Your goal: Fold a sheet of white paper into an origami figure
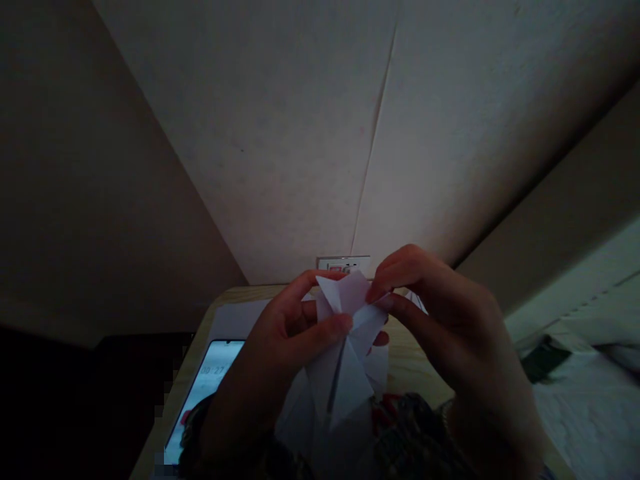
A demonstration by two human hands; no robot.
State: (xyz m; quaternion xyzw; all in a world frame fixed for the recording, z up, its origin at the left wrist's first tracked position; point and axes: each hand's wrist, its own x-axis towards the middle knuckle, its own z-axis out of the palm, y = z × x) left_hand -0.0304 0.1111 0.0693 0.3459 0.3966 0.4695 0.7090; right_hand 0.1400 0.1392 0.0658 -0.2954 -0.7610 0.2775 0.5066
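A piece of folded white paper [340, 373] with several creased, pointed flaps is held up between my two hands, above a wooden tabletop. My left hand [300, 327] grips it from the left, thumb pressed on the middle where the folds meet and the other fingers behind. At the upper right, my right hand [435, 307] pinches one flap between thumb and fingers. The paper hides part of the fingertips behind it.
A lit phone [210, 380] showing a timer lies left on the wooden table [415, 360], by white paper sheets [233, 317]. Behind stands a wall with a socket [325, 263]. White bedding [595, 407] with a dark green item [545, 360] is at the right.
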